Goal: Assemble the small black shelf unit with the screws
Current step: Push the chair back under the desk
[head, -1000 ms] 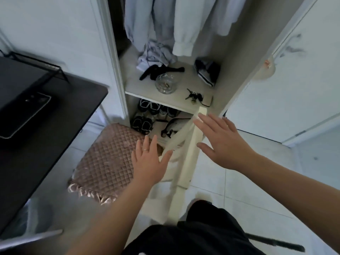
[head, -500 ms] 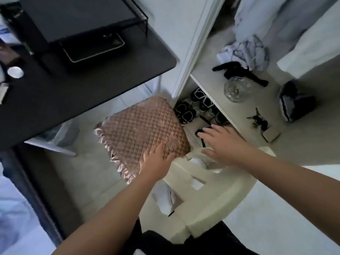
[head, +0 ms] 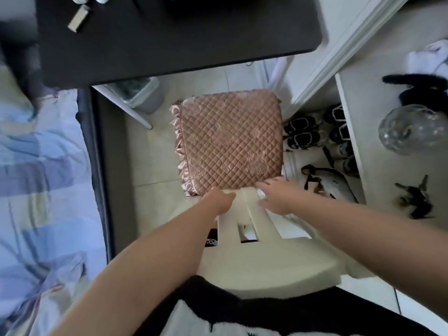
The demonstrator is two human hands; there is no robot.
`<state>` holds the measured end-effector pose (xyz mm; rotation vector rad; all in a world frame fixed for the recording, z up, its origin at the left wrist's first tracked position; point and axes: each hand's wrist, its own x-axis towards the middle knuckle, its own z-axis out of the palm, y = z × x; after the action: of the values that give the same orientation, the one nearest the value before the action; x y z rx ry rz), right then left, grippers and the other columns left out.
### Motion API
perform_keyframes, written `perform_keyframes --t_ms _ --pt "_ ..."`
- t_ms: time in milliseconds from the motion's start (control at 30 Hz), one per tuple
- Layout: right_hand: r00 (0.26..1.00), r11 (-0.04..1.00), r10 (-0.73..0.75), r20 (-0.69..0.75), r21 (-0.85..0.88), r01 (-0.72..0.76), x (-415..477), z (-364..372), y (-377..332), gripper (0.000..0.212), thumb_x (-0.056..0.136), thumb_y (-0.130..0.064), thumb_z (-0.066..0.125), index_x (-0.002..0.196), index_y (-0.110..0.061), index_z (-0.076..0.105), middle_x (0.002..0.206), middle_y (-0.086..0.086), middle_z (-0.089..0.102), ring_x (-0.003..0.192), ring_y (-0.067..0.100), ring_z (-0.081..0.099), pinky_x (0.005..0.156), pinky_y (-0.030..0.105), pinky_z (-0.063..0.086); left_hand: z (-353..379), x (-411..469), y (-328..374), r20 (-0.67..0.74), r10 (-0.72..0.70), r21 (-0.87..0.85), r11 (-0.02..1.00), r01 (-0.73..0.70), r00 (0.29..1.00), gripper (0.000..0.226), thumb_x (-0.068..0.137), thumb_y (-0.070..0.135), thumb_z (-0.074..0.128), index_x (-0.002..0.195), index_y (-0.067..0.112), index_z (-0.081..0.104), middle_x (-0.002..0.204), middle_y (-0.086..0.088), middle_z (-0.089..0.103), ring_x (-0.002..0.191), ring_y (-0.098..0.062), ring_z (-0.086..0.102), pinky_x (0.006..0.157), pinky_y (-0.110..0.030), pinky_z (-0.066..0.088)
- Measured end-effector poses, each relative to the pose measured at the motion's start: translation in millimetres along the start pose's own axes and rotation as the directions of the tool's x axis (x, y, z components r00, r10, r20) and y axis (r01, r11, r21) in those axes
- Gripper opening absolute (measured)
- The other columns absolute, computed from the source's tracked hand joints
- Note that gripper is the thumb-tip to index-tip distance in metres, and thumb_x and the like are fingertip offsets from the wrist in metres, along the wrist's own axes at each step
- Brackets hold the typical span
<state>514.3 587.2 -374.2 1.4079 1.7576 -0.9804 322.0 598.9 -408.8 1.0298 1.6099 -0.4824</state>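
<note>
While right hand lies flat, fingers spread, on cream chair back, left hand meets its left edge, grip indiscernible; quilted cushion covers seat

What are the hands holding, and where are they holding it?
The left hand seems to grip the cream chair by a backrest slat, just behind the pink cushion. The right hand only rests straight fingers on the slat beside it.

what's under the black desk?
A grey plastic bin and a slanted white leg show below the black desk; the desktop covers the bin's far side and anything further back.
</note>
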Motion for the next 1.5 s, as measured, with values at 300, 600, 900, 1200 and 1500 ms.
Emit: perform_keyframes --t_ms 300,600,900,1200,1500 --pt "0.884 0.392 0.208 0.419 0.792 -0.468 18 6 -18 0.022 0.106 -0.028 0.047 0.114 -0.007 0.049 0.088 0.013 0.061 0.068 0.025 0.062 0.053 0.034 0.053 15 -1 -14 0.302 -0.273 -0.458 0.799 0.390 0.914 0.026 0.100 0.025 0.045 0.118 0.010 0.055 0.105 -0.014 0.071 0.083 -0.028 0.075 0.071 -0.042 0.062" --pt "0.793 0.128 0.232 0.563 0.791 -0.599 20 24 -35 0.016 0.101 -0.027 0.052 0.110 -0.014 0.054 0.093 0.013 0.073 0.083 0.028 0.072 0.088 0.046 0.059 22 -2 -21 0.262 -0.314 -0.519 0.751 0.407 0.913 0.050 0.086 0.034 0.043 0.126 0.007 0.057 0.114 -0.019 0.069 0.100 -0.035 0.069 0.095 -0.050 0.055" --pt "0.824 0.186 0.313 0.472 0.820 -0.541 40 -17 -53 0.012 0.095 -0.031 0.061 0.101 -0.021 0.056 0.091 0.009 0.070 0.072 0.025 0.071 0.049 0.032 0.056 -34 3 -18 0.224 -0.286 -0.523 0.772 0.362 0.932 0.053 0.080 0.036 0.046 0.126 0.013 0.054 0.119 -0.015 0.066 0.105 -0.036 0.066 0.096 -0.049 0.053" --pt "0.886 0.253 0.296 0.358 0.865 -0.434 63 -82 -60 0.023 0.099 -0.032 0.058 0.120 -0.022 0.054 0.097 0.010 0.069 0.079 0.027 0.071 0.053 0.033 0.056 -103 1 16 0.190 -0.234 -0.610 0.733 0.302 0.953 0.037 0.098 0.026 0.042 0.129 0.008 0.049 0.124 -0.020 0.063 0.112 -0.037 0.065 0.100 -0.051 0.052" --pt "0.880 0.367 0.296 0.372 0.806 -0.464 112 -154 -18 0.028 0.098 -0.034 0.059 0.118 -0.017 0.051 0.107 0.014 0.068 0.090 0.031 0.071 0.072 0.045 0.062 -141 33 77 0.204 -0.249 -0.658 0.681 0.321 0.947 0.019 0.098 0.020 0.043 0.106 0.010 0.057 0.089 -0.014 0.070 0.076 -0.030 0.069 0.078 -0.042 0.061"
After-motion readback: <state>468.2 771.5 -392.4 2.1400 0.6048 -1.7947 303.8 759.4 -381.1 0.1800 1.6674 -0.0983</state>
